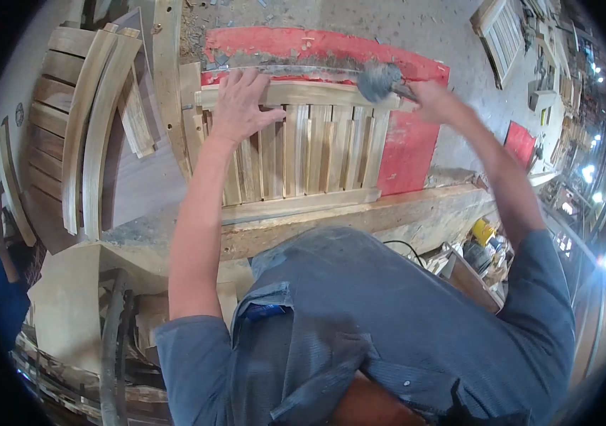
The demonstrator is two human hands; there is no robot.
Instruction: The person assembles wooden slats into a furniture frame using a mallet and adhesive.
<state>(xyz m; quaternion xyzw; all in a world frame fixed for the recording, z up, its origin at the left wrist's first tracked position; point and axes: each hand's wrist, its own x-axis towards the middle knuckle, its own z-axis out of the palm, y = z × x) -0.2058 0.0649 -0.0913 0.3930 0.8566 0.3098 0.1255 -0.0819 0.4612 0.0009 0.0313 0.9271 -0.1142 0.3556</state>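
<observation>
A slatted wooden panel lies in front of me, its upright slats set between a curved top rail and a straight bottom rail. Across the left part of the top rail, my left hand rests with fingers stretched out and thumb spread to the right. My right hand is closed round the handle of a mallet. The mallet's dark, worn head overlaps the right part of the top rail in this view.
Red sheeting lies beneath and beyond the panel on the workbench. Curved wooden pieces and a slatted wooden panel stand at left. Another frame lies far right. At the left edge, a person's blue sleeve shows.
</observation>
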